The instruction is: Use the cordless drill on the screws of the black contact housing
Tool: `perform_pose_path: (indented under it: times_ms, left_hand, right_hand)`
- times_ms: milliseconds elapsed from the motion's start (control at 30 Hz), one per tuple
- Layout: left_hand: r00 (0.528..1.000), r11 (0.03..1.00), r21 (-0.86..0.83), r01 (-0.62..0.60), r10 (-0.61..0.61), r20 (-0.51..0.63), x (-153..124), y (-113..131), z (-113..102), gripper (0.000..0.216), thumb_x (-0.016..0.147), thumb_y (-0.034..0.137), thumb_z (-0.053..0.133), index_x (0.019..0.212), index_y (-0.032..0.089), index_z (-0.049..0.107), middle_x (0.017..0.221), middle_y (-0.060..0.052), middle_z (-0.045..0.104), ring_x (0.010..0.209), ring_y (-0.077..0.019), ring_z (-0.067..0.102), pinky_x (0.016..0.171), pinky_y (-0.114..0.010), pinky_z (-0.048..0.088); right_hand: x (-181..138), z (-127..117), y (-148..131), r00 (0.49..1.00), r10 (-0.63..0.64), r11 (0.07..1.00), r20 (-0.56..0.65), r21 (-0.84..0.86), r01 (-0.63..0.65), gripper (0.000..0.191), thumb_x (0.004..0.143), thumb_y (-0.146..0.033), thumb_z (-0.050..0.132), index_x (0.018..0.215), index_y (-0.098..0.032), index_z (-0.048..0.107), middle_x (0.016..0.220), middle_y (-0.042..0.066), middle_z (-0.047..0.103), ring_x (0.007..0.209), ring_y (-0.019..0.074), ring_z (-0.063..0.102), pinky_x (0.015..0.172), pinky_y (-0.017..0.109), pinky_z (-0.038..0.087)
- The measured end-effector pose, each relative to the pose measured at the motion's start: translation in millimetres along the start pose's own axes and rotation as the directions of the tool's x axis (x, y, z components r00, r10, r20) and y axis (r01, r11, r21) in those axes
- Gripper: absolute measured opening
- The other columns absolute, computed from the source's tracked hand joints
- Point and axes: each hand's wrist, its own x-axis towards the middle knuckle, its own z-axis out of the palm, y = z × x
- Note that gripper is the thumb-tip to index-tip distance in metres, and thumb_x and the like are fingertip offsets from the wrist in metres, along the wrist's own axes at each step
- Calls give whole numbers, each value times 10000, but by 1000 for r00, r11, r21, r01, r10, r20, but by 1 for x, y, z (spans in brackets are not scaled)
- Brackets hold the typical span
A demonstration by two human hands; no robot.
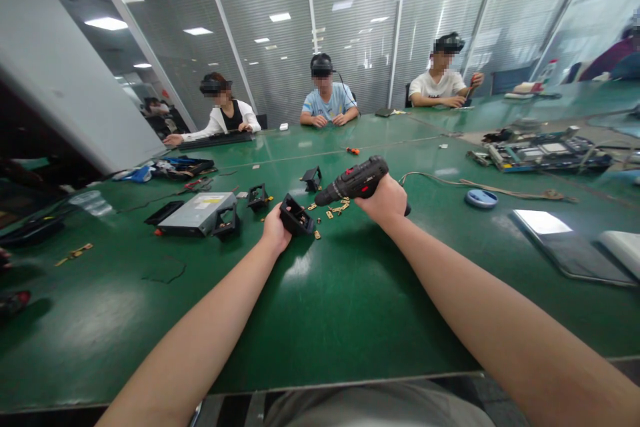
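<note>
My right hand (386, 201) is closed round the grip of a black cordless drill (354, 181), whose nose points left and slightly down. My left hand (275, 229) grips a small black plastic bracket (296, 215) that rests on the green table (320, 307). The drill tip is just right of and above the bracket. Several small brass pieces (336, 209) lie scattered on the table beneath the drill. Two more black brackets (258, 197) (312, 178) stand a little farther off.
A grey metal drive box (196, 213) lies to the left. A blue round disc (481, 198) and a cable (500, 188) lie right, with circuit boards (543, 152) beyond and a flat tablet (565, 247) nearer. Three people sit at the far edge.
</note>
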Motion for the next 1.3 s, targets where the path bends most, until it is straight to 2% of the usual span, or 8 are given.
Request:
perform_pose_path:
  times_ms: [567,800,1300]
  left_hand:
    - [1000,1000,-22,16,-16,-6,2,0,-1,207,885,289,575,987,165,705,872,-128,772,802,-302,751,768,-438,623]
    - [1000,1000,-10,-1,1,7,0,0,0,150,904,267,555,923,177,674,843,-112,767,757,-267,748,724,-394,621]
    - [1000,1000,-18,17,-17,-14,-1,1,0,152,893,266,561,918,174,680,860,-119,771,767,-276,741,742,-408,608]
  right_hand:
    - [0,-1,0,1000,2,1000,7,9,-3,553,709,-483,810,1128,-185,607,1052,154,766,970,378,735,843,457,551]
    - [0,1,1,1000,-3,1000,4,-1,3,537,717,-478,791,1127,-181,612,1064,157,765,964,365,735,836,446,551]
    - [1,0,-1,1000,6,1000,2,-2,-6,532,696,-482,804,1097,-195,602,1039,147,766,966,375,740,838,451,557]
